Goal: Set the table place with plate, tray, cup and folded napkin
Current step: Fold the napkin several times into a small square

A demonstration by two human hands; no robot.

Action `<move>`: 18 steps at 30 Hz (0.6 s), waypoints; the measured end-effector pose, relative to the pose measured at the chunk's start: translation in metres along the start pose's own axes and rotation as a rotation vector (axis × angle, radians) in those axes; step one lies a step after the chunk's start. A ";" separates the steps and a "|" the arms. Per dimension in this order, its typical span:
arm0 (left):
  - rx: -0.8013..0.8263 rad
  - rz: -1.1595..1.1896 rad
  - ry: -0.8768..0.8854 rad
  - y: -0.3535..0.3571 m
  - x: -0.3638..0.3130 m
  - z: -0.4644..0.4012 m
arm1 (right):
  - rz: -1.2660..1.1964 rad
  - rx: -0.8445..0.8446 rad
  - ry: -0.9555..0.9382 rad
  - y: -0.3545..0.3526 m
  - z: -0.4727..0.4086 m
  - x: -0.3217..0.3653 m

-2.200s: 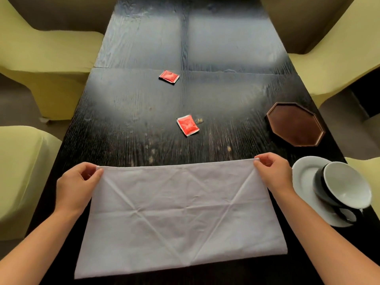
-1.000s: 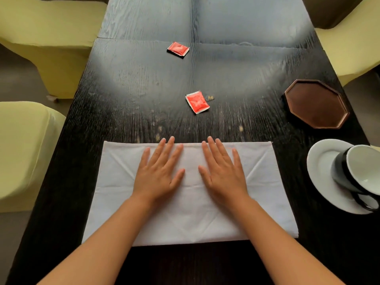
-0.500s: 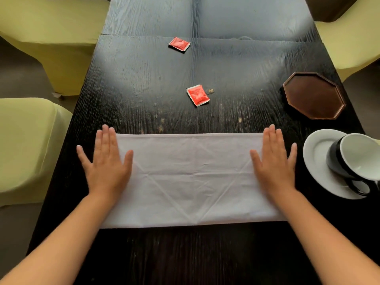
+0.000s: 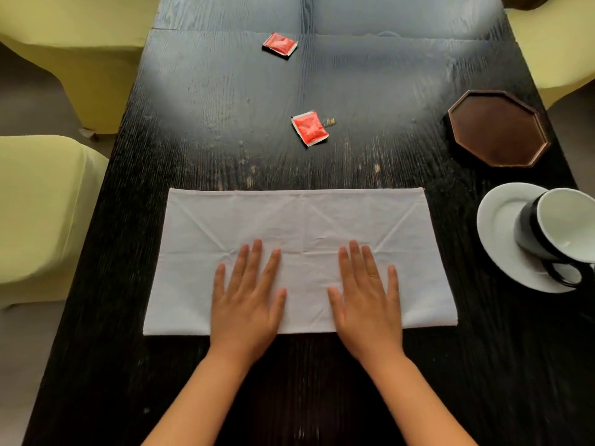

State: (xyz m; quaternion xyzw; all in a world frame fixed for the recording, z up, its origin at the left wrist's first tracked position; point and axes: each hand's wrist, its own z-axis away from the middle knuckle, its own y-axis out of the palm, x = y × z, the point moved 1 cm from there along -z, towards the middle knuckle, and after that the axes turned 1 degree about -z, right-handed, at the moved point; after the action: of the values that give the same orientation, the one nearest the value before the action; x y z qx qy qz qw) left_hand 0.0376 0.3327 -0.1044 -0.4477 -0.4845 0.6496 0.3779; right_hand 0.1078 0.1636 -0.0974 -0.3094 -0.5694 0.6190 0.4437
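Since half a second ago both hands have been moved in from the napkin's short ends to its near middle. The left hand (image 4: 244, 300) and right hand (image 4: 367, 297) are now laid flat side by side, fingers straight and slightly spread, pressed on the white napkin (image 4: 299, 226) — nothing gripped. The napkin is seen as a folded rectangle on the dark wooden table (image 4: 225, 117), diagonal creases visible, near edge partly covered by the palms.

The brown octagonal tray (image 4: 497, 130) is placed far right, well apart from the napkin. The white plate (image 4: 502, 239) sits nearer, right of the napkin, with the black-and-white cup (image 4: 557, 226) tipped on its side on it; both are cut off by the frame edge.

Two red sachets are left on the table — one (image 4: 309, 127) mid-table, one (image 4: 279, 44) farther back. Their print cannot be read. Yellow-covered chairs (image 4: 45, 207) are partly cropped at the sides.
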 end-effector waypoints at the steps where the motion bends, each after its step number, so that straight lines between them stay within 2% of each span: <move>1: -0.002 0.013 -0.042 -0.001 0.012 0.001 | -0.008 0.013 0.017 0.000 0.000 -0.012; 7: 0.001 -0.003 -0.201 -0.008 0.069 0.014 | 0.019 0.005 0.108 -0.013 0.006 -0.077; 14: -0.010 -0.049 -0.294 -0.010 0.078 0.022 | 0.022 0.047 0.150 -0.019 0.009 -0.099; 16: -0.050 -0.022 -0.383 -0.012 0.074 0.026 | -0.037 -0.014 0.216 -0.024 0.013 -0.095; 18: -0.111 0.023 -0.415 -0.017 0.062 0.028 | -0.145 -0.159 0.336 -0.032 0.022 -0.093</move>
State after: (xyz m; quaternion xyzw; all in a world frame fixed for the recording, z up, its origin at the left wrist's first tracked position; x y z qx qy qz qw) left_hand -0.0073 0.3864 -0.0981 -0.3299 -0.5816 0.7047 0.2373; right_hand 0.1328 0.0691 -0.0740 -0.4004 -0.5552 0.4784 0.5500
